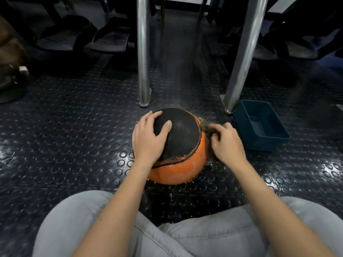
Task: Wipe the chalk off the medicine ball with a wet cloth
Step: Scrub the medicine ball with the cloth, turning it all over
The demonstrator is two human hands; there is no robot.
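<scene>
An orange and black medicine ball (182, 145) rests on the studded black floor in front of my crossed legs. My left hand (148, 138) lies flat on the ball's top left, fingers spread over the black panel. My right hand (227, 142) presses a brown cloth (205, 127) against the ball's right side; the cloth is blurred and mostly hidden under my fingers. Small droplets or specks lie on the floor around the ball's base.
A dark blue plastic tub (263, 143) sits on the floor just right of my right hand. Two metal legs (143, 52) (243, 58) stand right behind the ball. Dark seats and equipment fill the background. My grey-trousered knees (167, 229) are below.
</scene>
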